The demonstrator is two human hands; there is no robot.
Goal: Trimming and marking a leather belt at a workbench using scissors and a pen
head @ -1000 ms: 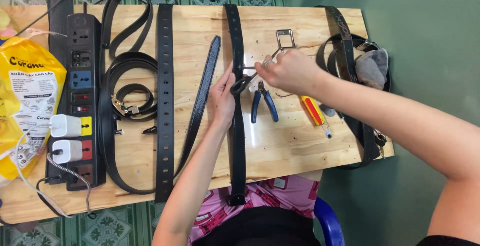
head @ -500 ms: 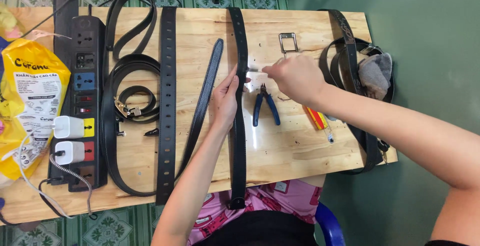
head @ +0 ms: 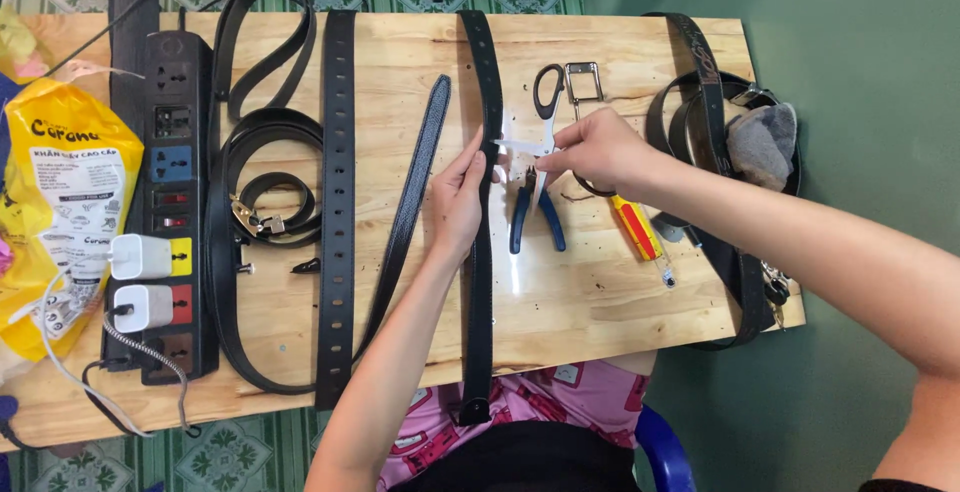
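While my left hand point(head: 458, 197) presses flat on the long black belt point(head: 484, 252) that runs down the middle of the wooden table point(head: 600, 302), my right hand point(head: 595, 149) pinches a small white piece point(head: 520, 146) just right of that belt. Scissors point(head: 547, 102) and blue-handled pliers point(head: 530, 217) lie right of the belt too, a screwdriver point(head: 640, 235) farther right. A narrower strap point(head: 405, 222) lies just left of it.

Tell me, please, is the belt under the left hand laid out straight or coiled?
Straight: the belt runs in one line from the table's far edge past its near edge, left hand on it.
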